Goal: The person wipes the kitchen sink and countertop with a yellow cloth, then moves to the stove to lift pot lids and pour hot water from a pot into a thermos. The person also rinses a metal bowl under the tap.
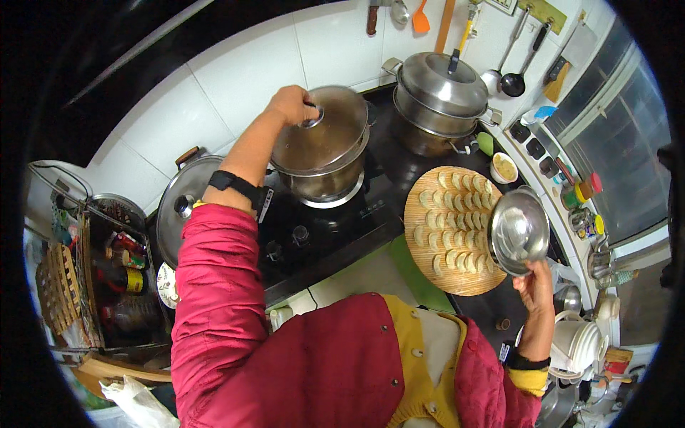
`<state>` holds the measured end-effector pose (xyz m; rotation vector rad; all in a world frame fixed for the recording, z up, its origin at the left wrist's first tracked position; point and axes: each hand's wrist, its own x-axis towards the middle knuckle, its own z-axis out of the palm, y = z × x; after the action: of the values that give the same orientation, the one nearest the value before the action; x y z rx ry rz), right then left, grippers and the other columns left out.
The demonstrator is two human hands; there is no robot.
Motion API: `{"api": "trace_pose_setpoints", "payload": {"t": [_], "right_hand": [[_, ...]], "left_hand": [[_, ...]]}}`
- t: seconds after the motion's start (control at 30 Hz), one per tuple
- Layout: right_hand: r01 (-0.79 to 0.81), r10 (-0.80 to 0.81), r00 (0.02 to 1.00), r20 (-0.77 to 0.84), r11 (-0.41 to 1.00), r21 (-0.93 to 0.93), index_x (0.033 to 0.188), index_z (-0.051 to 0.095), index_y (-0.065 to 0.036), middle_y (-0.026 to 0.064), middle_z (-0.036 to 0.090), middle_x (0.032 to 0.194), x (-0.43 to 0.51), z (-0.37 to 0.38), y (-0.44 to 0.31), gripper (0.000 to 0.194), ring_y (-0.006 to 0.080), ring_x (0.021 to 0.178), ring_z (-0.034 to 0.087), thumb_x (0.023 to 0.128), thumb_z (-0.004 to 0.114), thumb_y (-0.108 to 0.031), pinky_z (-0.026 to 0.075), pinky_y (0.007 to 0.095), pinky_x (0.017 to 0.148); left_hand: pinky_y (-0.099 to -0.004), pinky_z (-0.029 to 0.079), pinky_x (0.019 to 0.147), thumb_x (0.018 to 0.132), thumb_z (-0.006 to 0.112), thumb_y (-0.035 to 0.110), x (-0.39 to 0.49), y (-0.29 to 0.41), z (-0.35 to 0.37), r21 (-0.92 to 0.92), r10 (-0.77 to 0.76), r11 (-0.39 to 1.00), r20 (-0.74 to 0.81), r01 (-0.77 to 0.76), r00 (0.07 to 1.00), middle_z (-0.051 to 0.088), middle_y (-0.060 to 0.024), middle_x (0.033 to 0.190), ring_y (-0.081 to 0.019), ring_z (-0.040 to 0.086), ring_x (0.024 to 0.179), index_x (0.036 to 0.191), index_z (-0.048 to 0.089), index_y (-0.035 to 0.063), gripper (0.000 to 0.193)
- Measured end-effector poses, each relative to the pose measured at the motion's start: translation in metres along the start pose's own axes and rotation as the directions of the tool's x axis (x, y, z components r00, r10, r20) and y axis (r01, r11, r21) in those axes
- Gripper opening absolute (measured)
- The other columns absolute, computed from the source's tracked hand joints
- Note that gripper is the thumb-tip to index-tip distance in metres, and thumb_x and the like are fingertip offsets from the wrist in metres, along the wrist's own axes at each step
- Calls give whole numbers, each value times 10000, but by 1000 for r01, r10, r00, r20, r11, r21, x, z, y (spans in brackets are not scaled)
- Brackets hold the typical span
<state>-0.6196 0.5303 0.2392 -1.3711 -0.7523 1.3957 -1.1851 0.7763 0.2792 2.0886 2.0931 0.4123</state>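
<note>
My left hand grips the black knob of a clear lid, which sits over a stainless steel pot on the black cooktop. In my right hand is the rim of a shiny metal bowl. That bowl overlaps the right edge of a round bamboo tray. Rows of crescent-shaped dumplings cover the tray, and the bowl hides part of its right side.
Behind the tray stands a lidded steel steamer pot. A small bowl of yellowish food is beside the tray. Left of the cooktop are a lidded pan and a rack with bottles. Ladles hang on the wall.
</note>
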Motion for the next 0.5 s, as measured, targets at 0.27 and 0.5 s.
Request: {"api": "trace_pose_setpoints", "payload": {"t": [0.27, 0.5], "right_hand": [[15, 0, 972, 234, 998, -62, 1178, 441, -16, 90, 588, 800, 56, 124, -36, 351, 137, 465, 558, 855, 541, -107, 507, 233, 399], [128, -40, 869, 494, 981, -147, 1167, 460, -46, 56, 581, 845, 102, 242, -58, 331, 102, 534, 581, 865, 572, -124, 550, 202, 473]], "left_hand": [[-217, 558, 621, 862, 640, 188, -84, -31, -55, -960, -284, 273, -13, 68, 959, 627, -100, 841, -142, 615, 674, 995, 622, -27, 254], [-216, 588, 563, 911, 581, 211, -190, -75, -62, -987, -491, -128, -19, -94, 871, 641, -164, 850, -174, 660, 681, 1001, 569, -31, 258]]}}
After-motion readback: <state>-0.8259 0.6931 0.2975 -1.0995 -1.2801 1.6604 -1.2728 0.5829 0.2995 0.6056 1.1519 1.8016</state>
